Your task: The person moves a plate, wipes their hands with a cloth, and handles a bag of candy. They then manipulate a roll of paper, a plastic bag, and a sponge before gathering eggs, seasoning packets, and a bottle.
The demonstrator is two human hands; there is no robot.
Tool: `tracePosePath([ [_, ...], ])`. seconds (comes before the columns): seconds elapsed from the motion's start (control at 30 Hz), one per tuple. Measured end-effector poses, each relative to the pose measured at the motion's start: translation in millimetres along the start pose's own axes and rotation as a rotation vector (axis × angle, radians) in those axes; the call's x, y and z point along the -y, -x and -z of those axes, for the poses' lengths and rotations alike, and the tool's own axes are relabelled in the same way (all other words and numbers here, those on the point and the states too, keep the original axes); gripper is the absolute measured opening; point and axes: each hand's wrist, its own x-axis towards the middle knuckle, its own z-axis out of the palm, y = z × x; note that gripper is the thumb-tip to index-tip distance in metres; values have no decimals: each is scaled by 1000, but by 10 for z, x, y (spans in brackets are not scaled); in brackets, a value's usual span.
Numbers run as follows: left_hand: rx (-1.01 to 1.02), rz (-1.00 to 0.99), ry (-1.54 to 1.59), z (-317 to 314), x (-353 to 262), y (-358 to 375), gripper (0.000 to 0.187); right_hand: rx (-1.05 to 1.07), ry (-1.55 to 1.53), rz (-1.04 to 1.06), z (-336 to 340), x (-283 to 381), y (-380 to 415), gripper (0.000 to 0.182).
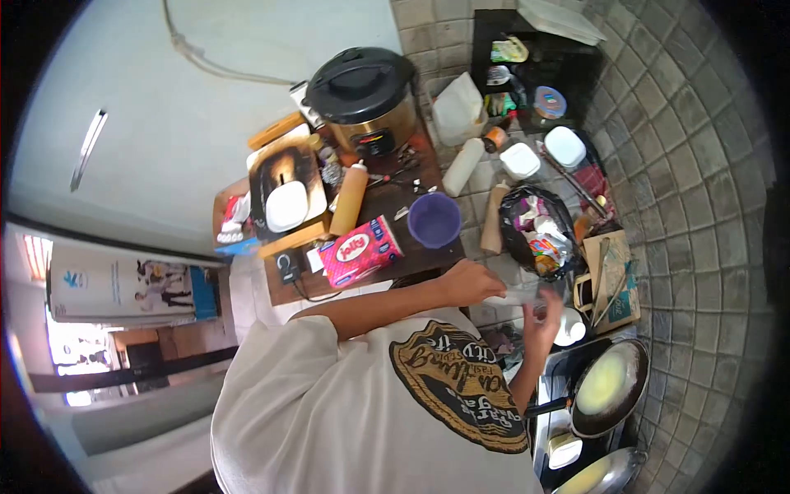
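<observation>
My left hand (pixel 473 283) reaches across in front of my shirt, its fingers closed on one end of a thin clear plastic item (pixel 517 297). At the other end of that plastic is my right hand (pixel 543 319), with its fingers bent around it. Whether the plastic is a bag or a cup I cannot make out. Just beyond the hands lies a black plastic bag (pixel 512 247) full of wrappers. A white bottle or tub (pixel 569 328) stands beside my right hand. The purple bowl (pixel 434 221) sits on the wooden table near my left hand.
A frying pan (pixel 607 387) with pale yellow contents rests on the stove at right, a second pan (pixel 605 476) below it. The wooden table (pixel 403 272) carries a rice cooker (pixel 362 99), an orange squeeze bottle (pixel 349 199) and a pink packet (pixel 360 252). A tiled wall (pixel 683 206) bounds the right side.
</observation>
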Motion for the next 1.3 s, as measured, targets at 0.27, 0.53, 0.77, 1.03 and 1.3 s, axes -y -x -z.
tracePosePath([
  [0.27,-475,233,390,785,-340,547,7,-166,-402,18,-325,-115,-178,40],
  [0.53,-775,549,291,1213,-102,1443,5,46,-315,-62,-631,-304,-139,28],
  [0.77,-911,809,845,1107,873,2058,14,54,-293,-105,-701,-447,-133,25],
  [1.03,-1102,902,1221,834,1684,2431,17,57,-271,-171,-604,-691,-39,25],
  [1.3,-1151,1027,1106,728,1942,2479,20,108,-246,-122,-620,-694,15,23],
])
